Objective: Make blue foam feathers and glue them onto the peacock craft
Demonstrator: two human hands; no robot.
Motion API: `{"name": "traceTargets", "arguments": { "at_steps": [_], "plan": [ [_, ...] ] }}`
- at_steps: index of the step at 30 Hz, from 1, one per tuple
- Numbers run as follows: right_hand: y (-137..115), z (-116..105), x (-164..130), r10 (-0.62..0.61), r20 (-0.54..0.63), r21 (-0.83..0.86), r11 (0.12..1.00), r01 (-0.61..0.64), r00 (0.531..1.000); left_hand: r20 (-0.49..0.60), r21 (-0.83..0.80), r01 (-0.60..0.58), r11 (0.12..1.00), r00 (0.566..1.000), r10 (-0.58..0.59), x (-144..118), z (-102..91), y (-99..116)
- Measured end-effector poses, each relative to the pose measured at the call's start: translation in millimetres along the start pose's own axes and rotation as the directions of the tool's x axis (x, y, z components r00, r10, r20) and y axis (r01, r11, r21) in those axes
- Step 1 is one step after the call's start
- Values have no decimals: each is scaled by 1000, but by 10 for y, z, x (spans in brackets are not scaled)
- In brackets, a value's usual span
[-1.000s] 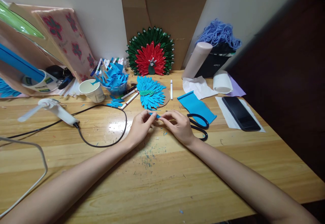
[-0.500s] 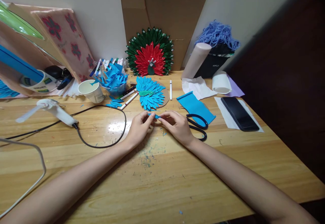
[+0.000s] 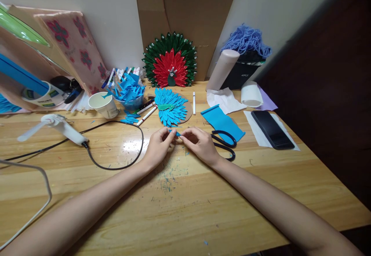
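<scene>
My left hand (image 3: pixel 160 144) and my right hand (image 3: pixel 200 144) meet over the table, each pinching a small blue paper piece (image 3: pixel 177 134) between thumb and fingers. Most of that piece is hidden by the fingertips. Just beyond them lies a cardboard disc (image 3: pixel 189 113) covered in layered blue paper feathers (image 3: pixel 177 111), with a green bird-body shape (image 3: pixel 165 107) on top. Black-handled scissors (image 3: pixel 228 153) rest beside my right hand, their blades out of sight. A blue sheet (image 3: pixel 223 123) with rolled ends lies by them.
A glue gun (image 3: pixel 65 127) with a looping black cord stands at left. Behind are a paper cup (image 3: pixel 103 105), a tub of blue scraps (image 3: pixel 131 101), a marker (image 3: pixel 194 103) and a red-and-green peacock (image 3: pixel 171 64) against cardboard. A phone (image 3: pixel 272 130) lies at right.
The view has shifted very slightly. Both hands stay together at the blue paper piece, with only a tiny movement of the fingers.
</scene>
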State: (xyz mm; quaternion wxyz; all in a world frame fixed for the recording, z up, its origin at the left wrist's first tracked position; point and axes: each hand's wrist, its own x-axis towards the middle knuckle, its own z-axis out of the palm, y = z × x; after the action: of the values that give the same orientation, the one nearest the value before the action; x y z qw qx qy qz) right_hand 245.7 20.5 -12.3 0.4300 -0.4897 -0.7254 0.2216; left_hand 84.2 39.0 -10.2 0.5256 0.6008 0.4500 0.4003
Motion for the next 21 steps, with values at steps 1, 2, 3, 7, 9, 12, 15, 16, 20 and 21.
{"name": "traceTargets", "arguments": {
  "at_steps": [1, 2, 3, 7, 9, 12, 15, 16, 20, 21],
  "plan": [
    [-5, -2, 1, -1, 1, -1, 1000, 1, 1000, -3, 4, -2, 1000, 1000, 2, 2, 0, -5],
    [-11, -4, 2, -2, 3, -1, 1000, 2, 1000, -6, 8, -5, 1000, 1000, 5, 4, 1, -10],
    [-18, -5, 3, -4, 7, 1, 1000, 4, 1000, -8, 14, -7, 1000, 1000, 7, 5, 2, -14],
    [-42, -10, 5, -19, 14, 7, 1000, 19, 1000, -23, 48, -12, 999, 1000, 13, 0, 6, -17],
    [-47, -7, 6, -26, 7, 5, 1000, 26, 1000, -29, 58, -9, 998, 1000, 10, -5, 6, -9],
    [-42, 0, 4, -33, -6, -3, 999, 33, 999, -44, 59, -11, 998, 999, 13, -10, 3, 10],
    [-32, 4, 3, -35, -18, -13, 999, 35, 999, -75, 57, -20, 998, 997, 24, -10, -4, 24],
    [-31, 4, 2, -34, -19, -13, 999, 34, 999, -86, 54, -20, 998, 996, 25, -10, -8, 26],
    [-37, 1, 3, -37, -10, -17, 999, 37, 999, -122, 29, -21, 999, 992, 24, -16, -20, 31],
    [-42, 0, 4, -41, -7, -20, 999, 41, 999, -124, 25, -23, 999, 992, 26, -20, -22, 33]
  ]
}}
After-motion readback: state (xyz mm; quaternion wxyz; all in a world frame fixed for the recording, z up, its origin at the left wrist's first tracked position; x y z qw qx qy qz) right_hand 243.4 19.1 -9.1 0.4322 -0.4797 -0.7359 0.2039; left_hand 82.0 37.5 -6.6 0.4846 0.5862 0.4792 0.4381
